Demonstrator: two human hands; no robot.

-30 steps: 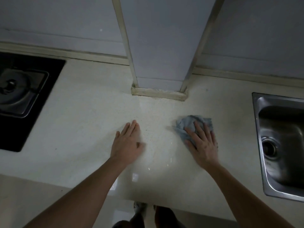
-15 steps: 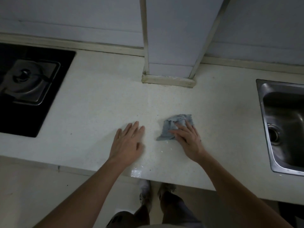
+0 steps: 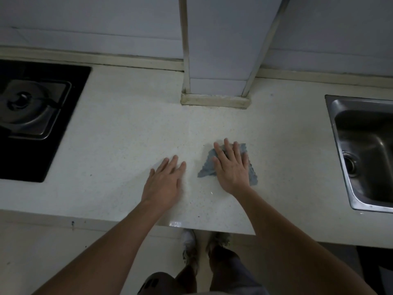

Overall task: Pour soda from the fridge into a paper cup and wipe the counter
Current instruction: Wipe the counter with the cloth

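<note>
Two hands flat: our right hand [image 3: 232, 167] presses the cloth [image 3: 252, 174] mid-wipe, left hand [image 3: 164, 183] braces the tabletop [image 3: 119, 135]. Next, probably sweep toward unwiped ground.

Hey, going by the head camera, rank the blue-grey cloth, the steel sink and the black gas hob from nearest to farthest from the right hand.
1. Crumpled blue-grey cloth: directly under the right hand, pressed onto the pale counter.
2. Stainless steel sink: off to the hand's right, set into the counter.
3. Black gas hob: far left, beyond the left hand.
</note>
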